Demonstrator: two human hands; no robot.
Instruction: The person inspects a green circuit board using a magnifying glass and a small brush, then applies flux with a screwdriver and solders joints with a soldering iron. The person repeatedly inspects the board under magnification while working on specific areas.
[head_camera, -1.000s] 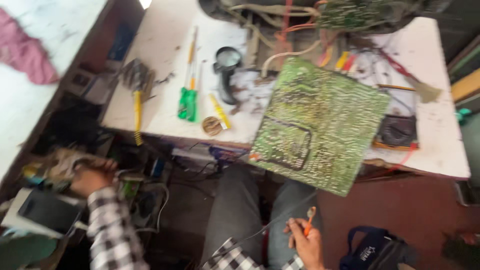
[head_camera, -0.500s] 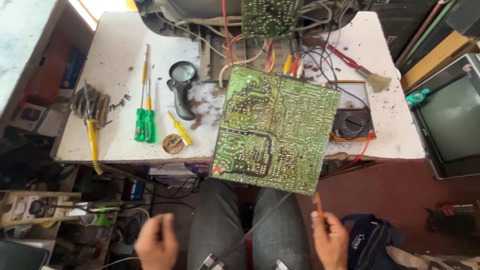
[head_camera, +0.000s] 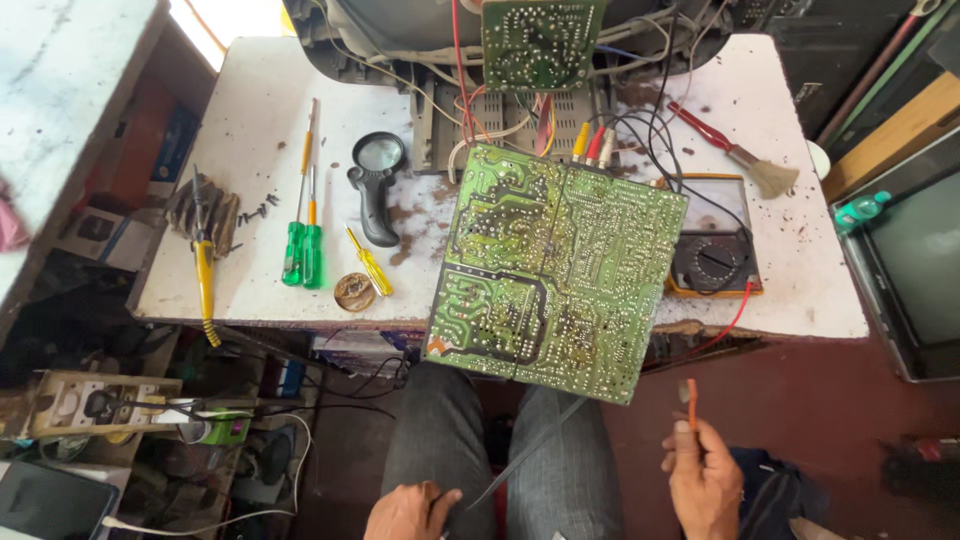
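The person was seen from above, seated, with only the lower body and both hands in frame. The legs (head_camera: 500, 450) were covered by grey trousers of a denim-like weave, with faint lengthwise creases along each thigh and slightly darker shading at the inner seams. The left hand (head_camera: 410, 512) was bare: no glove, ring or wristband was visible, and no sleeve reached into view at the wrist. The right hand (head_camera: 703, 482) was likewise bare, without glove, and its wrist showed no cuff or watch. Fingernails were short as far as could be told. Footwear and upper clothing lay outside the frame.
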